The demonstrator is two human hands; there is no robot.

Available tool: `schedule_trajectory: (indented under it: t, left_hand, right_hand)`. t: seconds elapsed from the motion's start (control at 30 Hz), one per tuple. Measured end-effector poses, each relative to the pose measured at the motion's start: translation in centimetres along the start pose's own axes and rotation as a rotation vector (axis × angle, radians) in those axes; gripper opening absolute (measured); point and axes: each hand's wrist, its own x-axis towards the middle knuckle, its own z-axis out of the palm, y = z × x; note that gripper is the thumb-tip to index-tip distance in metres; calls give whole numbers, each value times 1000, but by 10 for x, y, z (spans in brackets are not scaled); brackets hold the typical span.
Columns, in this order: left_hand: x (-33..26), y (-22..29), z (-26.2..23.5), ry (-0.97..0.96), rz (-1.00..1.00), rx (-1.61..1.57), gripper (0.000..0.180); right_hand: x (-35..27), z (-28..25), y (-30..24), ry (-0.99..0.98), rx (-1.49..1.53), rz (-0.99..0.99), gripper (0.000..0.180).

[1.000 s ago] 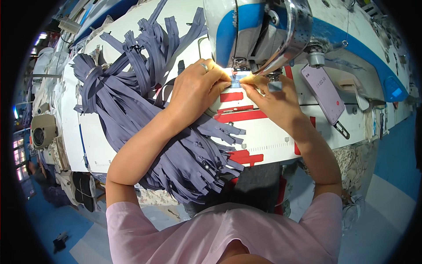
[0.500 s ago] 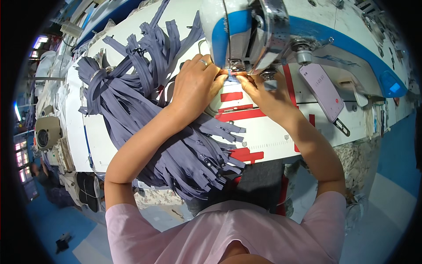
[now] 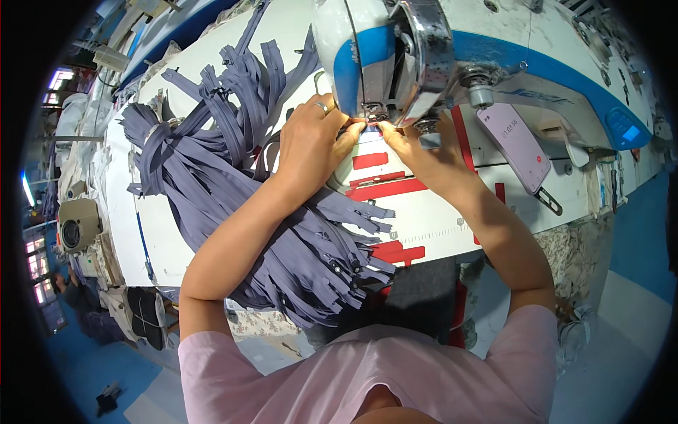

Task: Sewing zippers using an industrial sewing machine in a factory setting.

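Note:
Under the needle of a white and blue sewing machine (image 3: 353, 60), my two hands meet fingertip to fingertip. My left hand (image 3: 318, 138), with a ring on it, pinches the edge of a small grey-blue zipper end (image 3: 372, 128) from the left. On its other side my right hand (image 3: 417, 150) is closed with thumb and finger on the same piece. Most of that piece is hidden by my fingers and the presser foot (image 3: 376, 113). A large tied bundle of grey-blue zippers (image 3: 212, 180) lies beside and beneath my left forearm, its loose ends hanging over the front edge.
A phone (image 3: 514, 145) in a pale case lies right of my right hand. Red tape strips (image 3: 388, 189) mark the white machine table (image 3: 445, 249), which has a printed ruler scale along its front. The machine's metal lever and knob (image 3: 480, 92) stand close above my right hand.
Both hands have edged slightly away from me, and less of the zipper end shows in front of the presser foot. My fingertips are closer together.

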Motion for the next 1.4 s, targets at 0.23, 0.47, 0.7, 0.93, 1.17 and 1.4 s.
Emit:
schedule_trajectory:
  t: [0.23,0.47,0.7,0.93,1.17,1.4]
  left_hand:
    - [0,-5,3,11,0,5,22]
    - [-2,-12,5,-49,-49,-56,22]
    - [2,-5,1,-43,-46,-136,18]
    - [3,-4,-4,-114,-109,-59,20]
    - [0,-11,1,-132,-166,-61,26]
    - [3,-8,2,-125,-126,-24,27]
  right_hand:
    - [2,0,2,-16,11,-26,13]
    - [-1,-3,6,-17,20,-35,13]
    - [2,-2,11,-29,15,-42,14]
    - [1,-1,14,-43,27,-48,15]
    - [-2,-10,9,37,-93,-193,17]
    - [0,-3,10,-1,-139,-124,13]
